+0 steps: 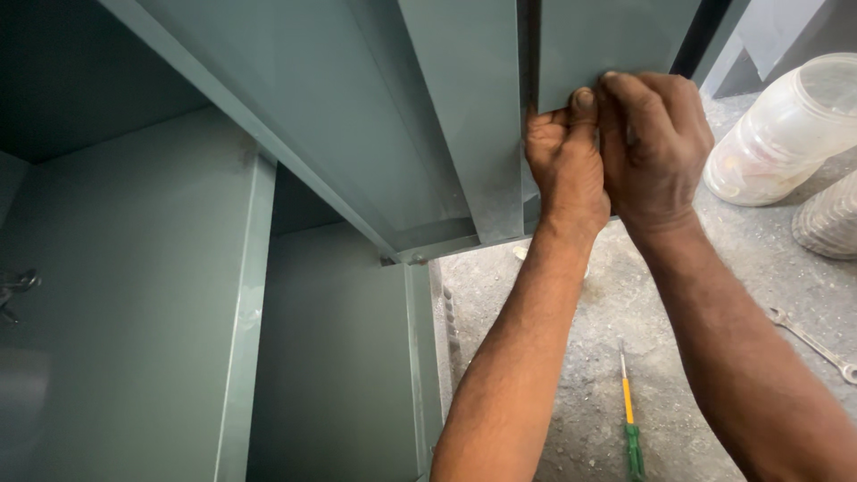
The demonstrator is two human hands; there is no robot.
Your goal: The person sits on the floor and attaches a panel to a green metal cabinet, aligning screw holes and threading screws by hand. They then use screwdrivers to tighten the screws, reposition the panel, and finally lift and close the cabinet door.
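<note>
A grey-green metal cabinet point(161, 295) fills the left and top of the head view, with its door panel point(607, 40) at top centre. My left hand point(564, 161) is curled at the lower edge of that panel, thumb pressed up against the metal. My right hand point(656, 147) sits right beside it, fingers bent over the same spot and touching the left hand. Whatever small part lies under the fingers is hidden. Both forearms reach up from the bottom right.
A yellow-and-green screwdriver point(629, 411) lies on the rough concrete floor point(536, 295) between my forearms. A metal spanner point(817, 344) rests at the right. A clear plastic jar point(786, 129) and a ribbed container point(830, 219) stand at the upper right.
</note>
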